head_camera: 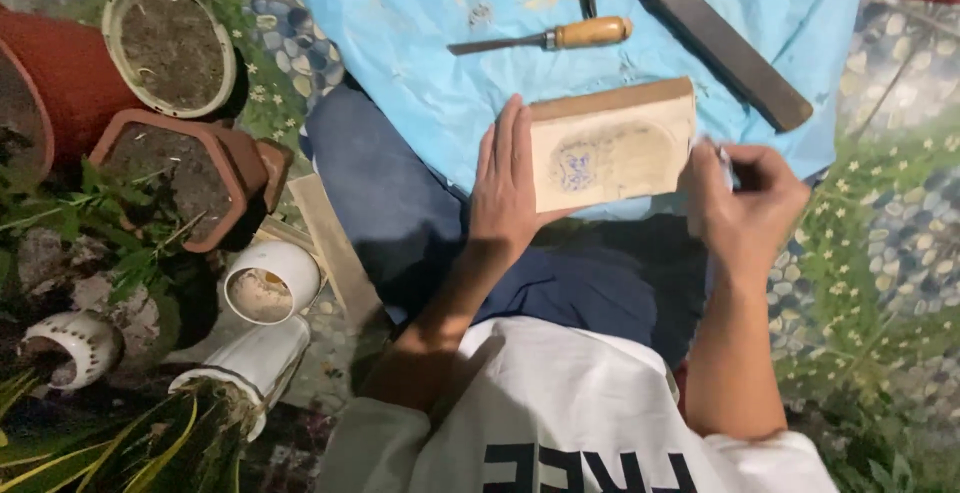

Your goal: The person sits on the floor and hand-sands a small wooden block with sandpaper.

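A pale wooden block (615,143) with a faint blue drawing on its top face rests on my lap, over a light blue sheet (420,43). My left hand (505,188) lies flat against the block's left end, holding it steady. My right hand (745,203) is closed at the block's right end, pinching a small pale thing that I cannot make out. On the sheet beyond the block lie a chisel with a wooden handle (560,36) and a long dark flat bar (725,38).
Flower pots with soil stand at the left: a round pale one (170,43), a brown angular one (180,173), a big red one (60,73). White ceramic pots (270,283) and green plants lie below them. A wooden slat (335,248) lies beside my leg. Pebbled ground with grass surrounds me.
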